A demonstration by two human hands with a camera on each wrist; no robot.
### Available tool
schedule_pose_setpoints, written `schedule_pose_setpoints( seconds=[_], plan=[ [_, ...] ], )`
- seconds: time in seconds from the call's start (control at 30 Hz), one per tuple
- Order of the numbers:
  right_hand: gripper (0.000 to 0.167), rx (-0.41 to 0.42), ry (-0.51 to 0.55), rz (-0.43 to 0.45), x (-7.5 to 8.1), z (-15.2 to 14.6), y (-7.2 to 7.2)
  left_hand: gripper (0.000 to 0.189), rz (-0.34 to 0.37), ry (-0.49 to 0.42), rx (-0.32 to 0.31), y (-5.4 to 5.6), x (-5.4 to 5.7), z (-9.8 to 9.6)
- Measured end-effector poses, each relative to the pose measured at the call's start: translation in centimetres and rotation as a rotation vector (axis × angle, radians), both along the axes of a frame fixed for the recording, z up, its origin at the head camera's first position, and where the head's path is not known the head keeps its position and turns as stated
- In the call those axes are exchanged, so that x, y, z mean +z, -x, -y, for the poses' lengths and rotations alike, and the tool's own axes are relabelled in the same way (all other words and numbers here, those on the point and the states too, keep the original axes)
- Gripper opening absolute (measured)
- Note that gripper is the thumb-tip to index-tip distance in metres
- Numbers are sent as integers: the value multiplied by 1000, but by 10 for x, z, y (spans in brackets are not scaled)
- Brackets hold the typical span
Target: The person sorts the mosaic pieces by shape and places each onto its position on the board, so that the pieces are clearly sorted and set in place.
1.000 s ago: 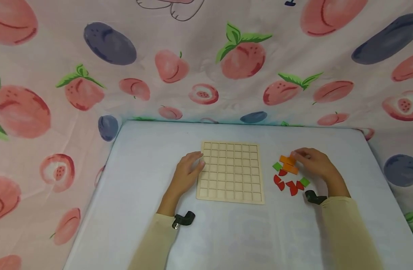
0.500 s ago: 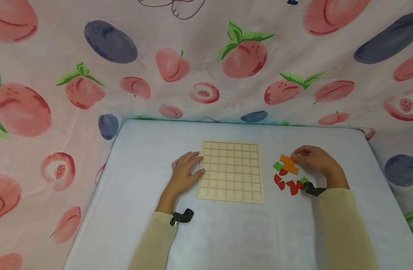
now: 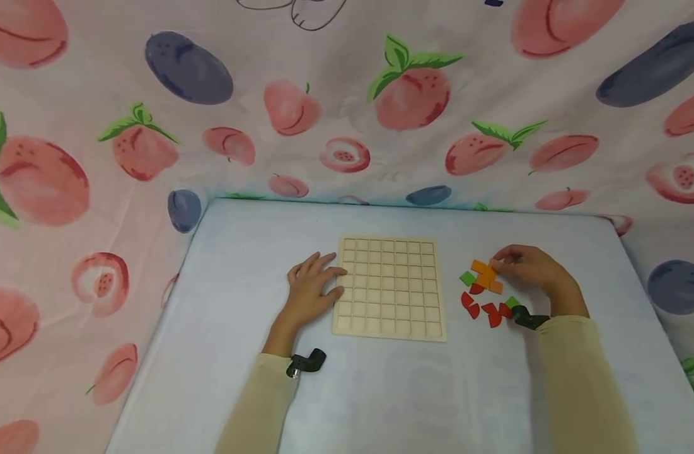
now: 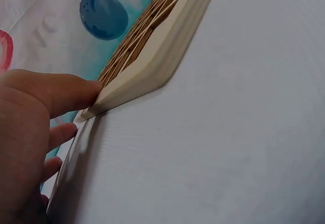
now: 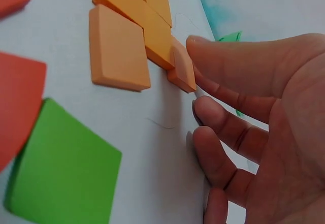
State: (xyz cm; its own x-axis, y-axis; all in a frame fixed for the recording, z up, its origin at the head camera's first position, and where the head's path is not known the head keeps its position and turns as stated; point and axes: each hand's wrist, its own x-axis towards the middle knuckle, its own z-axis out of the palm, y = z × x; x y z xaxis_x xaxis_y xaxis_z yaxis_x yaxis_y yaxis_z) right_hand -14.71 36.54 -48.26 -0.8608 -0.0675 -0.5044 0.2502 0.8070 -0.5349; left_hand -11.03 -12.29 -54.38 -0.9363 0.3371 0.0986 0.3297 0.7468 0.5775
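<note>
A pale wooden grid board [image 3: 389, 290] with square recesses lies mid-table. My left hand [image 3: 309, 299] rests at its left side, fingers spread and fingertips touching the frame. In the left wrist view the thumb [image 4: 76, 92] presses the board's edge near a corner. To the right, my right hand [image 3: 531, 271] pinches a square orange tile [image 5: 182, 71] between thumb and index finger, low beside the other orange tiles [image 5: 122, 51]. The index fingertip is partly hidden behind the thumb and tile. The remaining fingers are loosely bent.
Several red rounded pieces [image 3: 491, 314] lie in front of the orange tiles. One green square [image 3: 468, 279] sits left of them; another green square [image 5: 66, 165] lies by the right wrist. A fruit-print cloth [image 3: 347, 94] rises behind the white table [image 3: 256, 246].
The orange tiles have shifted slightly apart under my right hand, which stays near their right end. My left fingers have spread and moved a little along the board's left edge.
</note>
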Motion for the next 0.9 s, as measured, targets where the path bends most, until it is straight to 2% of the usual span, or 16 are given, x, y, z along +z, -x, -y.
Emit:
schedule_pose_setpoints(
  seconds=[0.4,0.6,0.77,0.9],
  plan=[
    [53,-56,-12,-23,-8,3,0,56,16,57,-20,-1,1,3],
    [51,-73,-23,-33,-9,0,-3,52,-7,83,-1,-2,-1,1],
    [46,-93,-4,-99,-11,-2,-8,49,-19,114,24,-3,-1,0],
    [50,-127,24,-145,-14,0,-14,47,-26,98,24,-3,-1,1]
  ],
)
